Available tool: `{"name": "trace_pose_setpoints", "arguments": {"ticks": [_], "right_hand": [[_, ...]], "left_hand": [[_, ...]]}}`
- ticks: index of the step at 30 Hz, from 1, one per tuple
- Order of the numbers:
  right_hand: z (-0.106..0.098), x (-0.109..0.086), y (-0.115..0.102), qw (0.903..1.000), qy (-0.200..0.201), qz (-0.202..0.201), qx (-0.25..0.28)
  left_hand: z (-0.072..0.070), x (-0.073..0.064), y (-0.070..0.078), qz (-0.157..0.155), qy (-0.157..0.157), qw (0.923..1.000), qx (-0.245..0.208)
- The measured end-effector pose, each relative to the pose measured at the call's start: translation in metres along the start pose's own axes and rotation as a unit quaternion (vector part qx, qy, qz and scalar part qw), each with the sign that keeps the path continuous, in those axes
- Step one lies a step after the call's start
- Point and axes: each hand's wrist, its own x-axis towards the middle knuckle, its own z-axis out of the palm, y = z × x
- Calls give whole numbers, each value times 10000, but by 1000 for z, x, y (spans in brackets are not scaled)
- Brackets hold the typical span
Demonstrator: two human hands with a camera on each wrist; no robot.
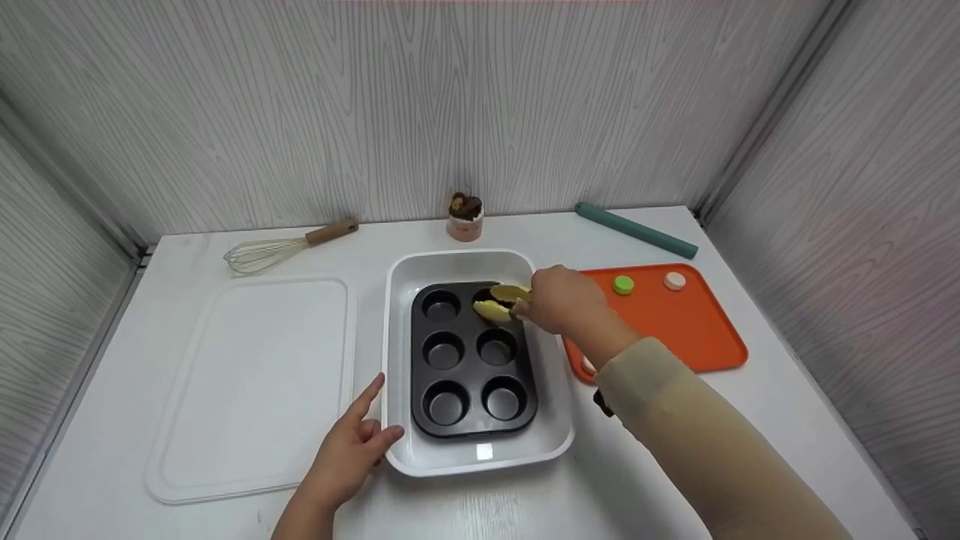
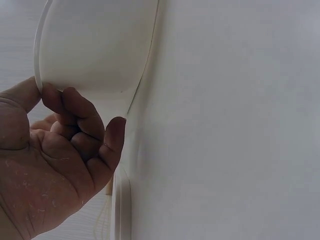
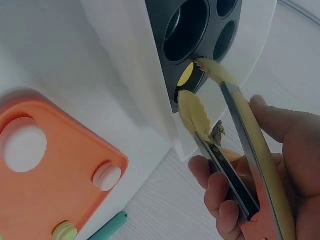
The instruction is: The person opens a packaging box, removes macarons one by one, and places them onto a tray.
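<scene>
My right hand (image 1: 568, 298) grips yellow-tipped metal tongs (image 3: 257, 155), their two heads parted over the far right cup of the black muffin tin (image 1: 471, 375). Inside that cup a yellow round piece (image 3: 186, 75) shows between the tong tips in the right wrist view. The tin lies in a white rectangular tub (image 1: 553, 420). At the tub's near left side my left hand (image 1: 349, 454) pinches the rim, its thumb over the edge and curled fingers against the outer wall in the left wrist view. The tin's other cups look empty.
An orange tray (image 1: 675, 337) with green (image 1: 623, 285) and white macarons (image 1: 674, 281) stands right of the tub, partly behind my right forearm. Leftward lies a white lid (image 1: 259, 382). Along the back are a whisk (image 1: 330, 232), a decorated cupcake (image 1: 465, 217) and a teal rolling pin (image 1: 637, 230).
</scene>
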Motion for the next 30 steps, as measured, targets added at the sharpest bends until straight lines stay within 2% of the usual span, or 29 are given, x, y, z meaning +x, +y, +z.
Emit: {"name": "trace_pose_setpoints", "arguments": {"ticks": [11, 22, 30], "right_hand": [[2, 6, -19, 9983, 77, -146, -553], [12, 3, -16, 9994, 43, 330, -55], [6, -3, -13, 9994, 160, 292, 38]], "left_hand": [[-2, -2, 3, 86, 15, 9999, 127], [-1, -1, -1, 34, 56, 9999, 138], [0, 0, -1, 15, 38, 10000, 54]]}}
